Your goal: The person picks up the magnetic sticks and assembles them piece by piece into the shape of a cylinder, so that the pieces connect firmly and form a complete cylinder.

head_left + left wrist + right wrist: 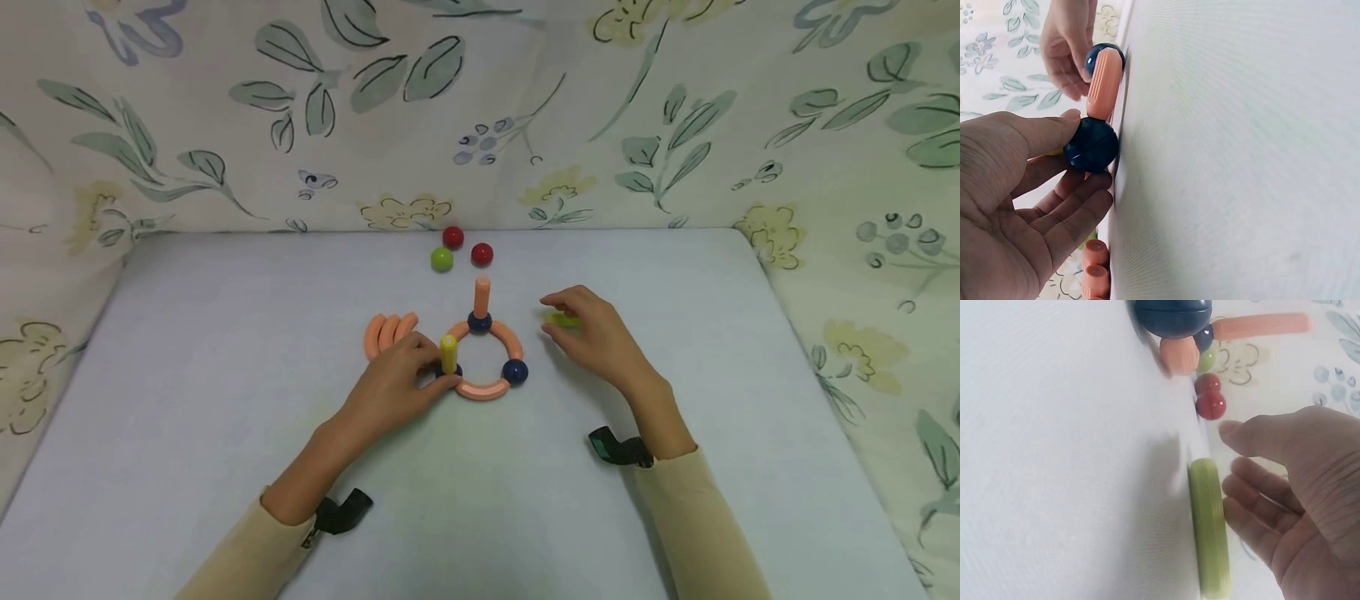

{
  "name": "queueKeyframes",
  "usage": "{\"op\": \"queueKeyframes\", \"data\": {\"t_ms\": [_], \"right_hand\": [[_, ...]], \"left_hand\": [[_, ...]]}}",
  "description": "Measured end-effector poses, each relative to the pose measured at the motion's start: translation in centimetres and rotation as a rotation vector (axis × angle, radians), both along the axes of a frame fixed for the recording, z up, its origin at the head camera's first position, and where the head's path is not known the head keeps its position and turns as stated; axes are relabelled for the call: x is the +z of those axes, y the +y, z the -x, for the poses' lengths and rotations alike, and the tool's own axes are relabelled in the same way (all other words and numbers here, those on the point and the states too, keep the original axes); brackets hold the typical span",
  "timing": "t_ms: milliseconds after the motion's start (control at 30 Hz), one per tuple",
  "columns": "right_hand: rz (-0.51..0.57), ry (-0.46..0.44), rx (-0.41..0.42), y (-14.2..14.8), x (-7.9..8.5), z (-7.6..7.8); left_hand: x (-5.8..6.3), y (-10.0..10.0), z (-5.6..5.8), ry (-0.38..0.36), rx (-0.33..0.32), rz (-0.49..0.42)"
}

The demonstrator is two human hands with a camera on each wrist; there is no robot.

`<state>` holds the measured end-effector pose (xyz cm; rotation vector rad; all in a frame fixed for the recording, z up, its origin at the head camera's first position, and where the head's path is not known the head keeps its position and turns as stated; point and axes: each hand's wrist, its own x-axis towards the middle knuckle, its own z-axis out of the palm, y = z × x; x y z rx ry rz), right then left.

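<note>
My left hand (386, 383) grips a dark blue ball (1091, 147) between thumb and fingers. A yellow stick (448, 355) stands upright on that ball. The ball belongs to a ring of curved coral sticks (482, 391) joined by dark blue balls, another of which (515, 372) sits at the ring's right. From the back ball (480, 323) rises a straight coral stick (482, 297). Right of the ring, my right hand (600, 337) hovers with thumb and fingers apart beside a yellow-green stick (1210, 528) lying on the table. No contact with that stick is plain.
Several curved coral sticks (387, 333) lie left of the ring, partly behind my left hand. Two red balls (482, 254) and a green ball (442, 259) sit near the white table's (480, 517) back edge. Floral cloth (480, 108) hangs behind it.
</note>
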<state>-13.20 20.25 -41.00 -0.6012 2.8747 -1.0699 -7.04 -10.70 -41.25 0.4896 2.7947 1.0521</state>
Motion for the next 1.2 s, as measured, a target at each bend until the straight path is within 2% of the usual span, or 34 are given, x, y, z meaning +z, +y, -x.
{"op": "queueKeyframes", "data": {"t_ms": [133, 333, 600, 867, 1200], "right_hand": [[-0.046, 0.005, 0.007, 0.0, 0.0, 0.0], [-0.144, 0.006, -0.036, 0.2, 0.1, -0.2], [-0.239, 0.022, -0.049, 1.0, 0.2, -0.4], [-0.265, -0.034, -0.060, 1.4, 0.2, -0.3], [-0.308, -0.013, -0.066, 1.4, 0.3, -0.5]], "left_hand": [[0.2, -0.1, -0.2, -0.001, 0.006, -0.002], [0.2, 0.0, -0.1, 0.018, -0.008, -0.011], [0.0, 0.2, -0.1, 0.013, -0.003, 0.008], [0.1, 0.2, -0.1, 0.015, -0.002, 0.019], [0.1, 0.2, 0.1, -0.004, -0.007, 0.031]]}}
